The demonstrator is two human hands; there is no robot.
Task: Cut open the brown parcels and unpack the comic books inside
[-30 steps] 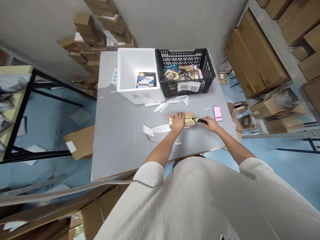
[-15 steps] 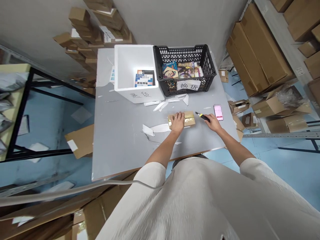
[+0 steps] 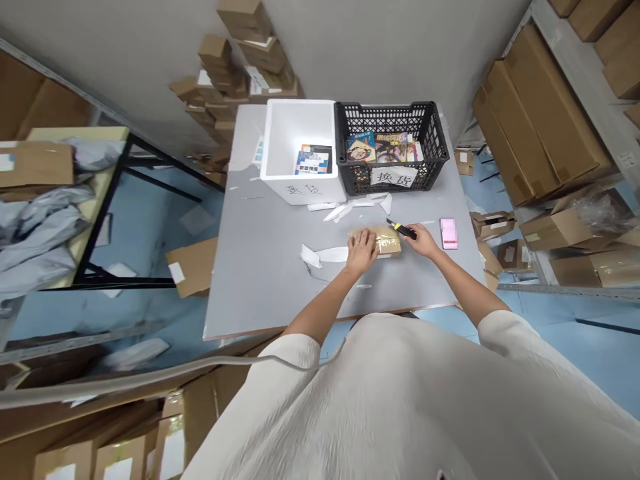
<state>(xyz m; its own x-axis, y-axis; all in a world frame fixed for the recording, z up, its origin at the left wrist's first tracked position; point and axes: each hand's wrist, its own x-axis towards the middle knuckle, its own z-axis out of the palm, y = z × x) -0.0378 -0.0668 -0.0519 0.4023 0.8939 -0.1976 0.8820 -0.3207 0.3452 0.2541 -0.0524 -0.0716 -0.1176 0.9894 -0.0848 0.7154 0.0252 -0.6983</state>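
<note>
A small cardboard box point(image 3: 389, 248), covered with shiny clear tape on top, lies on the grey table. My left hand point(image 3: 362, 251) is pressed over the box's left part, its fingers bent across the top and holding it in place. In my right hand point(image 3: 423, 240) is a black and yellow utility knife point(image 3: 403, 230), gripped by its handle. The blade points left, at the far side of the box; whether it touches the cardboard I cannot tell. A white paper strip point(image 3: 333, 255) lies left of the box.
Behind stand a white foam box point(image 3: 301, 190) and a black plastic crate point(image 3: 434, 170), both holding books. Scraps of white paper point(image 3: 345, 210) lie before them. A phone point(image 3: 449, 233) is at the right. Cartons point(image 3: 545, 120) and a grey cable point(image 3: 215, 362) surround the table point(image 3: 260, 267).
The utility knife has come left, from off the box's right end to over its far side. My left hand stays on the box. The view has swung to the left.
</note>
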